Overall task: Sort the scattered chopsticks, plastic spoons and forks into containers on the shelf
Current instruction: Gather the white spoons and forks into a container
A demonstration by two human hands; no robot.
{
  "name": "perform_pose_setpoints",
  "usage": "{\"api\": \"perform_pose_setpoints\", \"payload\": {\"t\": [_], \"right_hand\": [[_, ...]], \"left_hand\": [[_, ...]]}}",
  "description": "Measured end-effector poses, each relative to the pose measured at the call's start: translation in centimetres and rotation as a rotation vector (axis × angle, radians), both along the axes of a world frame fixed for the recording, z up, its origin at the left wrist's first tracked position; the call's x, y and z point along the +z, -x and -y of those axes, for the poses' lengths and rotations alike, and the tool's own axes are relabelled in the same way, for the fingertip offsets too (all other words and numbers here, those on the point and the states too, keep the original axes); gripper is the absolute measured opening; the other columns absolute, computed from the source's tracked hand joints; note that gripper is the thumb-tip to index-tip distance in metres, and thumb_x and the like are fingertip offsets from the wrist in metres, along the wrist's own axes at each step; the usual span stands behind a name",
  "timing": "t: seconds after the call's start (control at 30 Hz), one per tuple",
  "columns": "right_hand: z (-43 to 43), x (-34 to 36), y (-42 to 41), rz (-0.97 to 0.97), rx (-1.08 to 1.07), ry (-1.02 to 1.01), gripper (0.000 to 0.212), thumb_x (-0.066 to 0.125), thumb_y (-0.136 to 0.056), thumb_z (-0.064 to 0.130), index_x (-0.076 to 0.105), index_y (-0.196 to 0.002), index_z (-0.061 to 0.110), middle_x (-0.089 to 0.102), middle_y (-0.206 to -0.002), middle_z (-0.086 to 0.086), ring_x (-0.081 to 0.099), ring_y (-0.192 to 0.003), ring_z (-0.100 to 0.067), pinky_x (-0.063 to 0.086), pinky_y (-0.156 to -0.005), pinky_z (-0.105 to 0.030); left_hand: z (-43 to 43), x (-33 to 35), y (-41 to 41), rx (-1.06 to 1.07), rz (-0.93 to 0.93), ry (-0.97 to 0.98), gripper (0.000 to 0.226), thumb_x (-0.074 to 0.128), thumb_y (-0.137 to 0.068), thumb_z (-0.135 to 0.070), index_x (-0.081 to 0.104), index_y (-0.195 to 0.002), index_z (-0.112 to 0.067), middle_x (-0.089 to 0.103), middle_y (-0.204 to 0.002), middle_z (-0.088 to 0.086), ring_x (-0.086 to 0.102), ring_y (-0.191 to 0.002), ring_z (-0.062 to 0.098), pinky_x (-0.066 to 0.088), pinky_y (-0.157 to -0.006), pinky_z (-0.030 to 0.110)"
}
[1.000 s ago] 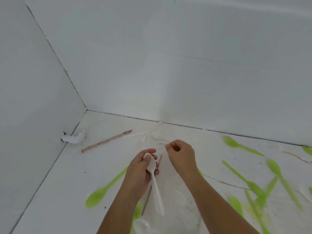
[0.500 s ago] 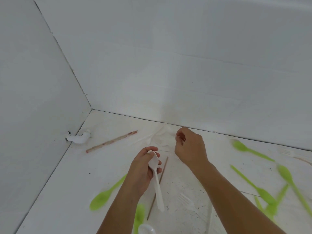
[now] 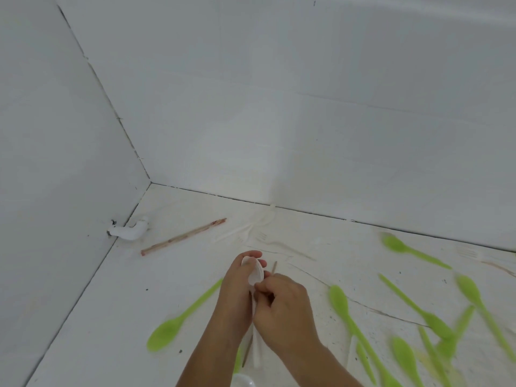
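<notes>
Spoon (image 3: 255, 272), white, is being clasped lower centre by left hand (image 3: 238, 296), right hand (image 3: 287, 312) pinching its handle; keeping the handle straight seems wise.

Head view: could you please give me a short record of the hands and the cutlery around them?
left hand: holds white spoon, bowl up
right hand: pinches the spoon's handle
green spoons: scattered on the white surface, mostly to the right
chopstick: lies near the back corner
containers: none in view
</notes>
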State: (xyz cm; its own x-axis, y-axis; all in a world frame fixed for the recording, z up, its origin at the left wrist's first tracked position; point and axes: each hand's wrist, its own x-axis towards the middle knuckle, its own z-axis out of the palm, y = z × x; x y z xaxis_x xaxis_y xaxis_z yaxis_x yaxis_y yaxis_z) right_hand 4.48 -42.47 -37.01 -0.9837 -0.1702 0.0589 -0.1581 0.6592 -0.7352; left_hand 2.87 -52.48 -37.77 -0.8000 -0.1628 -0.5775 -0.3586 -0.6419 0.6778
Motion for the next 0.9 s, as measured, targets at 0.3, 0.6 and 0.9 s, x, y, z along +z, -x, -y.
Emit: {"api": "perform_pose_setpoints", "payload": {"t": [0.3,0.6,0.9], "right_hand": [[0.3,0.8,10.6,0.281,-0.229,0.029,0.014,0.064,-0.094,0.023,0.078,-0.097,0.024,0.072,-0.089,0.011,0.067,-0.088,-0.011,0.046,-0.079,-0.022],[2.4,-0.6,18.0,0.381,-0.365,-0.238,0.01,0.063,-0.088,0.02,0.058,-0.085,0.012,0.058,-0.081,-0.002,0.064,-0.089,-0.032,0.045,-0.072,-0.03],[0.0,-0.5,17.4,0.323,-0.294,-0.293,0.024,0.06,-0.077,0.013,0.062,-0.101,0.014,0.062,-0.095,-0.001,0.063,-0.09,-0.027,0.048,-0.071,-0.031]], "left_hand": [[3.5,0.5,0.2,0.009,-0.095,0.142,0.019,0.047,-0.102,0.002,0.064,-0.107,-0.005,0.06,-0.092,0.009,0.056,-0.073,0.023,0.044,-0.054,0.032],[4.8,0.9,1.6,-0.078,-0.086,0.034,0.017,0.041,-0.091,-0.009,0.057,-0.086,-0.007,0.052,-0.082,0.01,0.044,-0.058,0.021,0.024,-0.046,0.022],[4.4,1.4,1.8,-0.103,-0.09,0.117,0.024,0.04,-0.09,-0.002,0.064,-0.094,-0.006,0.056,-0.089,0.014,0.05,-0.063,0.023,0.033,-0.048,0.026]]}}
